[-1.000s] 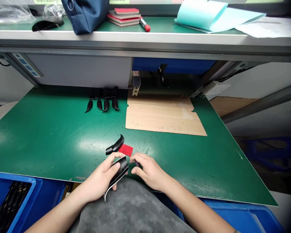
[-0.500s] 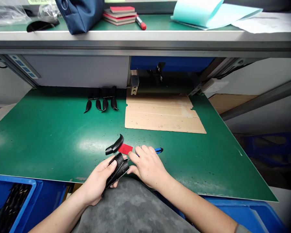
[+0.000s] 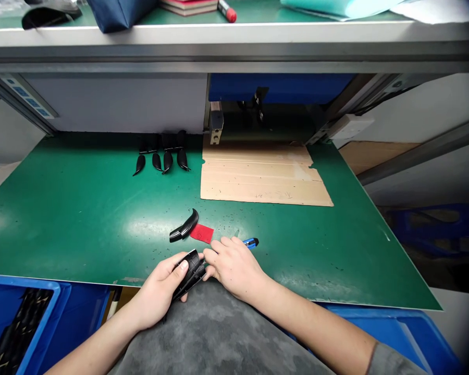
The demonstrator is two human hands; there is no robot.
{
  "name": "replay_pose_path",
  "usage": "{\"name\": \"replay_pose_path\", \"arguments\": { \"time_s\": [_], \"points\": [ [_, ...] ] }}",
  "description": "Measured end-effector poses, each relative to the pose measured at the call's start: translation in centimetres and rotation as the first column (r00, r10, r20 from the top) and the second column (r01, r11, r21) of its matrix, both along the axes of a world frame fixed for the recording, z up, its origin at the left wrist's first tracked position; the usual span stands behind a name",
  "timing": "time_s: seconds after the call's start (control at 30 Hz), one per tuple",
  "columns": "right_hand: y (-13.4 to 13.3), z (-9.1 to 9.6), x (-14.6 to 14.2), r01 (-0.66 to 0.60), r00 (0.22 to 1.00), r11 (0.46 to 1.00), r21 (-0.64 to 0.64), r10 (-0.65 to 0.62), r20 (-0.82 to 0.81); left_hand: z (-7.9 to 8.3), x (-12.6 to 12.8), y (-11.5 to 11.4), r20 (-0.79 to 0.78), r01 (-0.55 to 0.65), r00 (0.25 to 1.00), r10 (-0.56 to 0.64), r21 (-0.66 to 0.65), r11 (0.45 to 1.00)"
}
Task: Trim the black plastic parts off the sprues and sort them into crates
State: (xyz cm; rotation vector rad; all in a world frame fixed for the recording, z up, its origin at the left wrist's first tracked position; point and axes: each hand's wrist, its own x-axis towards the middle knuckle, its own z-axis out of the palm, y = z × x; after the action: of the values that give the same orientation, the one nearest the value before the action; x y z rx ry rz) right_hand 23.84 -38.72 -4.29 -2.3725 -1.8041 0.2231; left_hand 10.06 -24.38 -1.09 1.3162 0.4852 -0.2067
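My left hand (image 3: 158,291) is closed round a black plastic part (image 3: 190,270), ribbed and partly hollow, held just above the table's front edge. My right hand (image 3: 236,268) is wrapped round a blue utility knife (image 3: 251,242). Its handle end sticks out behind the fingers. The fingertips of this hand are close against the right end of the black part; the blade's contact with it is hidden. Beyond both hands lie a curved, glossy black piece (image 3: 184,227) and a small red card (image 3: 202,233) on the green table.
A cardboard sheet (image 3: 258,177) lies at the table's back, right of several black curved pieces (image 3: 156,161). A shelf (image 3: 234,39) crosses above. Blue bins stand below the front edge, the left bin (image 3: 58,291) holding black parts. Small dark specks dot the green table (image 3: 101,208).
The view has tipped down slightly. My left hand has turned the black part a little, and my right hand with the knife has shifted slightly left against it.
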Motion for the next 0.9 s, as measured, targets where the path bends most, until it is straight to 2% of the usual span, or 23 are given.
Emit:
{"name": "replay_pose_path", "arguments": {
  "time_s": [0.2,0.3,0.33,0.4,0.47,0.5,0.53,0.63,0.7,0.73,0.8,0.83,0.9],
  "points": [
    [-0.1,-0.6,-0.2,-0.009,0.996,1.0,-0.03,0.006,-0.085,0.0,0.1,0.0,-0.007,0.036,0.999,-0.036,0.034,0.999],
    [-0.1,-1.2,0.3,-0.042,0.952,0.999,0.016,0.045,-0.302,-0.2,0.1,-0.1,-0.024,0.034,0.999,-0.034,0.027,0.999],
    [-0.2,-1.3,0.6,-0.058,0.898,0.997,0.055,0.076,-0.433,-0.3,0.1,-0.1,-0.033,0.025,0.999,-0.025,0.015,1.0],
    [-0.4,-1.7,1.1,-0.062,0.708,0.988,0.141,0.143,-0.692,-0.4,0.1,-0.2,-0.054,-0.001,0.999,0.001,-0.007,1.0],
    [-0.7,-1.9,1.5,-0.017,0.537,0.984,0.179,0.16,-0.828,-0.5,0.0,-0.2,-0.076,-0.028,0.997,0.026,-0.016,0.999],
    [-0.9,-2.0,1.6,0.017,0.503,0.984,0.178,0.145,-0.852,-0.5,0.0,-0.2,-0.086,-0.034,0.996,0.033,-0.014,0.999],
    [-1.1,-2.0,1.6,0.061,0.5,0.983,0.173,0.12,-0.858,-0.5,0.0,-0.2,-0.092,-0.038,0.995,0.037,-0.007,0.999],
    [-1.8,-1.8,1.2,0.263,0.575,0.939,0.22,0.031,-0.818,-0.4,0.0,-0.2,-0.098,-0.045,0.994,0.046,0.006,0.999],
    [-2.0,-1.3,0.8,0.331,0.673,0.875,0.354,0.043,-0.738,-0.2,0.1,-0.2,-0.095,-0.052,0.994,0.052,0.007,0.999],
    [-2.1,-0.9,0.7,0.307,0.742,0.848,0.432,0.071,-0.667,-0.1,0.1,-0.2,-0.091,-0.054,0.994,0.055,0.006,0.999],
    [-2.1,0.0,0.4,0.148,0.875,0.839,0.523,0.135,-0.464,0.2,0.4,-0.3,-0.087,-0.041,0.995,0.042,0.013,0.999],
    [-2.2,0.5,0.3,0.052,0.922,0.854,0.517,0.158,-0.353,0.4,0.5,-0.4,-0.093,-0.019,0.995,0.022,0.025,0.999],
    [-2.4,1.3,-0.2,-0.092,0.968,0.897,0.432,0.183,-0.174,0.7,0.9,-0.7,-0.133,0.056,0.99,-0.046,0.076,0.996]
  ]
}}
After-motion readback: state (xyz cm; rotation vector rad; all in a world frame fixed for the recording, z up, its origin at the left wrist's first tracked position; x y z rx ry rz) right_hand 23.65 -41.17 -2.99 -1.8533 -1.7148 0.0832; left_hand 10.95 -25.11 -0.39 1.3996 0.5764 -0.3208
